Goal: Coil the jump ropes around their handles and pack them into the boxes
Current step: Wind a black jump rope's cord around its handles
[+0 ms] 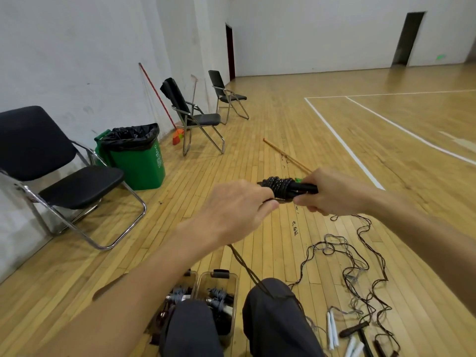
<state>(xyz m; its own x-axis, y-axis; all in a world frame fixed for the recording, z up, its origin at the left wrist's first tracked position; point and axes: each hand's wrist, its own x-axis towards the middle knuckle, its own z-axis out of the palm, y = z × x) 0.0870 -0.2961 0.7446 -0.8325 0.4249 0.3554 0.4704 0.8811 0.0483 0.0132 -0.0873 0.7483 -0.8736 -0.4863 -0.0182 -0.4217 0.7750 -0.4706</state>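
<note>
The black jump rope (279, 188) was a braided cord, wound in tight, lumpy turns round a pair of smooth black cylindrical handles (306, 188) between the two hands. The right hand (337, 193) gripped the handles' bare end, fingers curled round them. The left hand (237, 212), back upward, met the coil's other end and pinched the cord, whose slack ran from under its wrist. Below the left forearm stood two clear plastic boxes (219, 283) holding grey coiled ropes. Below the right hand, thin tangled ropes (358, 264) sprawled on the plank floor (257, 119).

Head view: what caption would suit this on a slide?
Left hand and right hand coil black jump rope around its handles; boxes by the knees.
</note>
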